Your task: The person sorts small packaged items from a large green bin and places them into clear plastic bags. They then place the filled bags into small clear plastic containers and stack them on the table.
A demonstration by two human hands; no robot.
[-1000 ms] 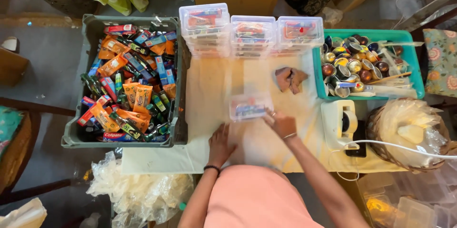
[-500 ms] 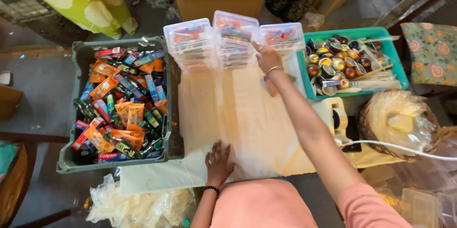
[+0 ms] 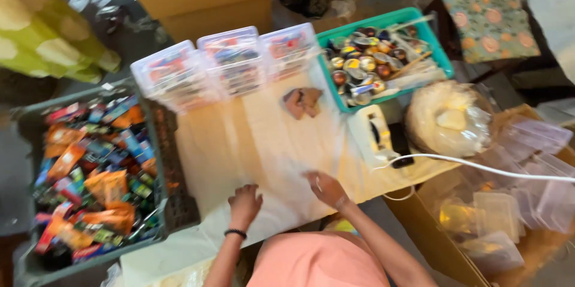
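Pale cream cloth [image 3: 251,143], flat over the worktop, beneath both resting hands

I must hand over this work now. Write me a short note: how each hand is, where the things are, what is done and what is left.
Left hand: empty, resting on the cream cloth.
Right hand: empty, fingers on the cloth.
Clear plastic boxes: filled, stacked along the far edge.
Grey crate of wrapped snacks: at the left.
Teal tray of small round items: far right.
Done: several boxes filled and stacked.
Left: both the crate and the tray hold many items; no box is in front of the hands.
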